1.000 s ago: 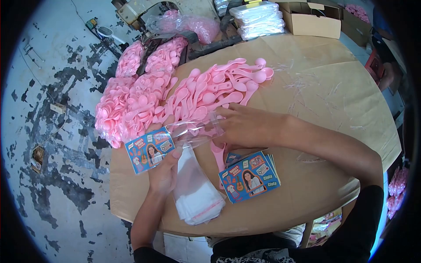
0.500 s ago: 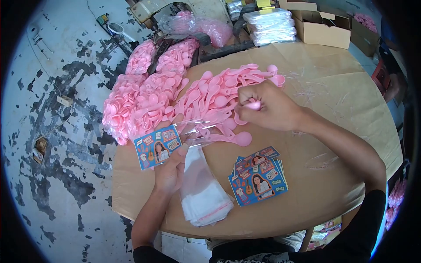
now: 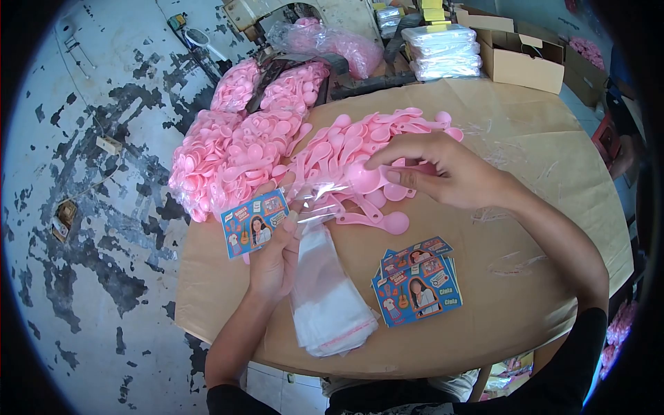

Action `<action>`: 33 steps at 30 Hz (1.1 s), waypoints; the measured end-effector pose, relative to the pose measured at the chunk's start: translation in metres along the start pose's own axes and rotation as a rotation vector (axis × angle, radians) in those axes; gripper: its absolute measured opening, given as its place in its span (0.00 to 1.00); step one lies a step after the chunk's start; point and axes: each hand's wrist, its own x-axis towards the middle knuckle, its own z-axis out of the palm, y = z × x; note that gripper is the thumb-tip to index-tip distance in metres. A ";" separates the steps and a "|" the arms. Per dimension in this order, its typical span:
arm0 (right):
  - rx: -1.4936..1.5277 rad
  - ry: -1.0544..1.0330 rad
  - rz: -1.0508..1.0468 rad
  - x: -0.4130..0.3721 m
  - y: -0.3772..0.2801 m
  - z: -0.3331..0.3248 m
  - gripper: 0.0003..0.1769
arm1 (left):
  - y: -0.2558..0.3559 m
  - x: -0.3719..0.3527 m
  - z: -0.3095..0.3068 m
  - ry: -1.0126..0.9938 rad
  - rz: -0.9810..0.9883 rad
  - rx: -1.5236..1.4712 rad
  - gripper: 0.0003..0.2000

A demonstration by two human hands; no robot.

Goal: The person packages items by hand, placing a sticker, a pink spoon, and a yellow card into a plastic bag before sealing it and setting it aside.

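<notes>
My left hand grips a clear plastic bag with a blue printed card at its left end; whether the card lies fully inside is hard to make out. The bag's other end points right, toward the spoons. Between the thumb and fingers of my right hand is a pink plastic spoon, its round bowl facing left near the bag's end. Behind it spreads a pile of loose pink spoons. Below my hands lie a stack of flat clear bags and a stack of blue cards.
Bulging plastic bags of pink spoons line the table's left edge. At the back stand stacked clear packets and an open cardboard box. Brown paper covers the rounded table. Another person's hand shows at far right.
My right hand has turned from a fist to a fingertip grip, so the spoon's bowl now shows and points left toward the bag. The view has shifted slightly.
</notes>
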 end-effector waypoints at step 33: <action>-0.330 0.233 0.061 0.004 -0.135 -0.004 0.02 | 0.021 -0.020 0.079 -0.467 0.051 0.933 0.42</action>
